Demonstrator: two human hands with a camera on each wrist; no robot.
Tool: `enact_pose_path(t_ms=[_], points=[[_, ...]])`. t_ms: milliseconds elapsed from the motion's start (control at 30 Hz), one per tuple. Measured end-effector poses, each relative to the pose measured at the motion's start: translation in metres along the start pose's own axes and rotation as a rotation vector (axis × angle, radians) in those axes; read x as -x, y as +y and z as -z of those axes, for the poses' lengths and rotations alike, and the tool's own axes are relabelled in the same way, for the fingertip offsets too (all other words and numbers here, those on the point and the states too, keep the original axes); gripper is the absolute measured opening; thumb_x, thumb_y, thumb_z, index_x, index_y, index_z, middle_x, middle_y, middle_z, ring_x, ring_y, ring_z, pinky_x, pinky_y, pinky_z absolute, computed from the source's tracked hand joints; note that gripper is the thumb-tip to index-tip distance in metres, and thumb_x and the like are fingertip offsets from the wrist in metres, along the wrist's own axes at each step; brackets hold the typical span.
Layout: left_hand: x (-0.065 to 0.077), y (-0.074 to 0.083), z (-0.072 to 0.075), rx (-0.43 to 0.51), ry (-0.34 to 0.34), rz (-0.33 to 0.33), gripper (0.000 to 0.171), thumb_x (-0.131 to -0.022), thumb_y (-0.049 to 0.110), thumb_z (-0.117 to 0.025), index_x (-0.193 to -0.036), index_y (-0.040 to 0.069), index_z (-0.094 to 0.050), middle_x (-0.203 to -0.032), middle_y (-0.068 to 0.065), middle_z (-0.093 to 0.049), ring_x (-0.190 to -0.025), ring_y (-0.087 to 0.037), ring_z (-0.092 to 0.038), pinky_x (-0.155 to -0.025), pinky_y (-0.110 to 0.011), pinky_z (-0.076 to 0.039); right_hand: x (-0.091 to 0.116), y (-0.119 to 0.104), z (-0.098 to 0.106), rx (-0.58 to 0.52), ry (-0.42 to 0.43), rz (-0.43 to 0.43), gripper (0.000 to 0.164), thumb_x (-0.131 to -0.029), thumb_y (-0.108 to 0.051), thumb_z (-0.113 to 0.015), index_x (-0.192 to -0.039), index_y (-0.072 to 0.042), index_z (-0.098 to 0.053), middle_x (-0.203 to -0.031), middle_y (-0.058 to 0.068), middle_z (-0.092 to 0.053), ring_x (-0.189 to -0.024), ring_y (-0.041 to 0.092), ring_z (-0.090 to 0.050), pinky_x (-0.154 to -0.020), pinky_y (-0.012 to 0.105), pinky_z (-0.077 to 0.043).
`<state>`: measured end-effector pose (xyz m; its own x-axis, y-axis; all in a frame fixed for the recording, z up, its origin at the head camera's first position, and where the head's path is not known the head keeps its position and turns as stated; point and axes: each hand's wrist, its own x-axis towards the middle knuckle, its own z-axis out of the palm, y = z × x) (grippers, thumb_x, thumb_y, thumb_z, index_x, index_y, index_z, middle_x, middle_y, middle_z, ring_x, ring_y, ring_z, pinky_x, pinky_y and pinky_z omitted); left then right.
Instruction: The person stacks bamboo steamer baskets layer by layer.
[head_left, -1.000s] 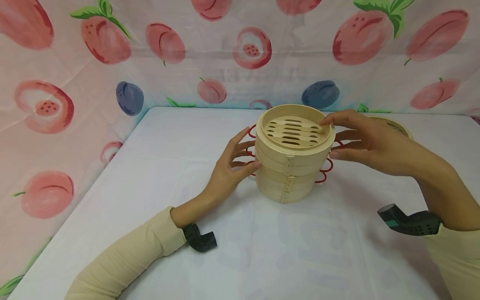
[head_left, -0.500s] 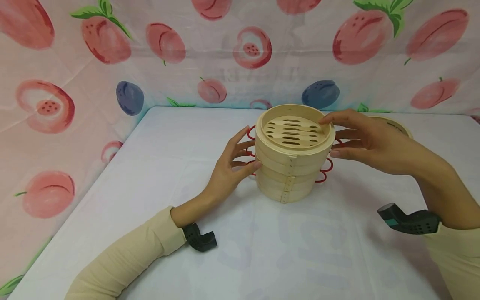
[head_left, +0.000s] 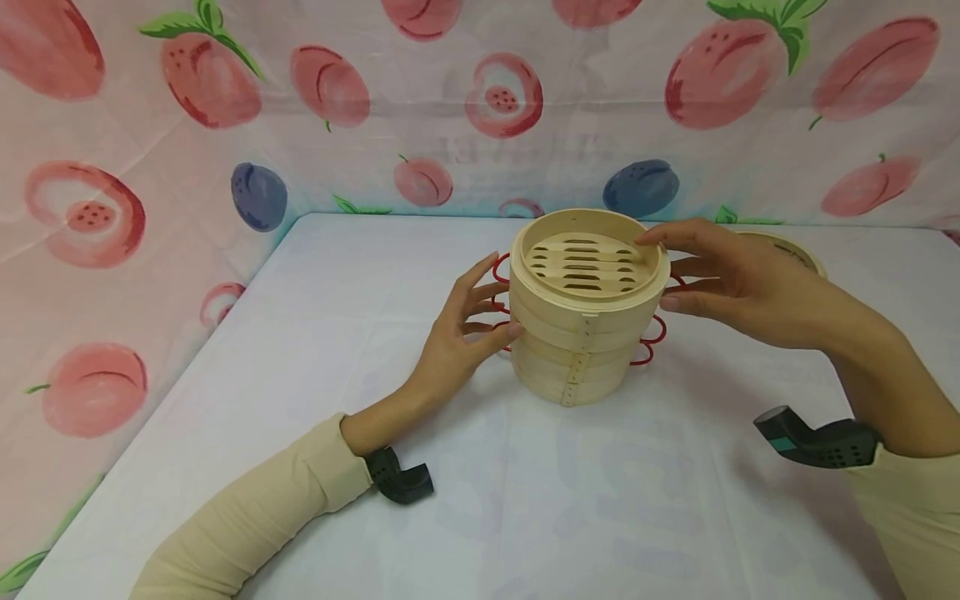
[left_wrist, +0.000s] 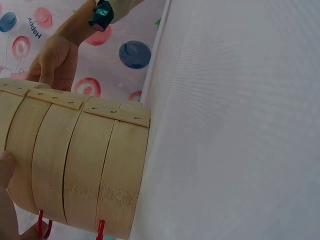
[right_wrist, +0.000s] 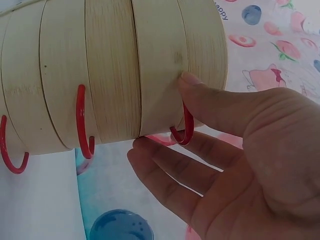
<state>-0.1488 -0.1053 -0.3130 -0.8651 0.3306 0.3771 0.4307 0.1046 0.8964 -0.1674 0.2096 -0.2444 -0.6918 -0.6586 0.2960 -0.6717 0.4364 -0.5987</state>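
Head view: the steamer [head_left: 581, 342] stands on the table [head_left: 525, 508], stacking seemingly done, the lid [head_left: 795, 248] off, partly hidden behind the right hand [head_left: 738, 287]. That hand pinches the steamer's top; the left hand [head_left: 462, 332], loosely spread, touches its side.

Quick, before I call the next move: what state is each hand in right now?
Left hand: holding the left side of the bamboo steamer stack.
Right hand: holding the top tier at its right side.

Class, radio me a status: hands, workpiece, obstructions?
Left hand and right hand gripping round tan bamboo steamer stack. Stack upright, top uncovered. No obstruction visible.
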Motion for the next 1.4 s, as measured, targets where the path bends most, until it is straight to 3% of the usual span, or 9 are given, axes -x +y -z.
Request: enact_pose_path(t_ms=[67, 300, 533, 767, 1000, 1200, 1400], points=[[0.0, 0.0, 0.0, 0.001, 0.0, 0.0, 0.071, -0.09, 0.001, -0.064, -0.149, 0.011, -0.026, -0.134, -0.018, -0.05, -0.111, -0.034, -0.053, -0.093, -0.047, -0.045, 0.0, 0.0, 0.0, 0.007, 0.002, -0.003, 0.068, -0.082, 0.009, -0.069, -0.14, -0.012, -0.043, -0.134, 0.002, -0.047, -0.11, 0.004, -0.058, -0.081, 0.019, -0.05], [-0.004, -0.031, 0.001, -0.011, 0.007, -0.046, 0.072, -0.089, 0.012, -0.068, -0.147, 0.032, -0.03, -0.13, -0.001, -0.053, -0.111, -0.019, -0.053, -0.089, -0.04, -0.048, 0.0, -0.001, -0.001, 0.021, 0.004, -0.006, 0.068, -0.082, 0.01, -0.068, -0.141, -0.013, -0.043, -0.135, 0.002, -0.047, -0.111, 0.003, -0.057, -0.08, 0.019, -0.051], [0.001, 0.0, -0.001, 0.006, 0.008, -0.038, 0.068, -0.088, 0.002, -0.065, -0.145, 0.009, -0.029, -0.129, -0.018, -0.052, -0.113, -0.031, -0.051, -0.09, -0.047, -0.046, 0.0, 0.0, -0.001, 0.022, 0.004, -0.006, 0.068, -0.083, 0.009, -0.068, -0.142, -0.013, -0.043, -0.136, 0.001, -0.046, -0.11, 0.003, -0.057, -0.08, 0.019, -0.051], [0.001, 0.005, 0.0, -0.049, 0.023, -0.047, 0.067, -0.087, 0.001, -0.065, -0.143, 0.008, -0.03, -0.129, -0.018, -0.052, -0.112, -0.027, -0.05, -0.091, -0.053, -0.043, 0.0, 0.0, -0.001, 0.03, 0.006, -0.011, 0.069, -0.083, 0.008, -0.068, -0.143, -0.014, -0.042, -0.136, 0.001, -0.046, -0.11, 0.002, -0.057, -0.079, 0.019, -0.051], [-0.008, -0.017, 0.006, -0.162, 0.057, -0.167, 0.073, -0.084, 0.011, -0.073, -0.146, 0.02, -0.035, -0.143, -0.002, -0.044, -0.118, -0.023, -0.049, -0.09, -0.05, -0.043, 0.0, 0.0, -0.001, 0.041, 0.008, -0.014, 0.068, -0.083, 0.007, -0.068, -0.143, -0.014, -0.042, -0.136, 0.001, -0.047, -0.11, 0.001, -0.057, -0.079, 0.019, -0.051], [-0.009, -0.015, 0.007, -0.208, 0.038, -0.243, 0.074, -0.085, 0.02, -0.073, -0.148, 0.026, -0.034, -0.147, 0.01, -0.038, -0.123, -0.015, -0.045, -0.091, -0.048, -0.042, 0.0, 0.0, -0.002, 0.038, 0.008, -0.027, 0.069, -0.083, 0.008, -0.068, -0.143, -0.015, -0.042, -0.136, 0.001, -0.046, -0.109, 0.001, -0.057, -0.078, 0.019, -0.051], [-0.009, -0.014, 0.004, -0.22, 0.024, -0.246, 0.076, -0.085, 0.019, -0.073, -0.149, 0.027, -0.032, -0.148, 0.014, -0.036, -0.122, -0.013, -0.044, -0.089, -0.049, -0.043, 0.001, 0.0, -0.002, 0.028, 0.007, -0.037, 0.069, -0.083, 0.008, -0.068, -0.143, -0.015, -0.042, -0.136, 0.001, -0.046, -0.109, 0.002, -0.057, -0.078, 0.019, -0.052]])
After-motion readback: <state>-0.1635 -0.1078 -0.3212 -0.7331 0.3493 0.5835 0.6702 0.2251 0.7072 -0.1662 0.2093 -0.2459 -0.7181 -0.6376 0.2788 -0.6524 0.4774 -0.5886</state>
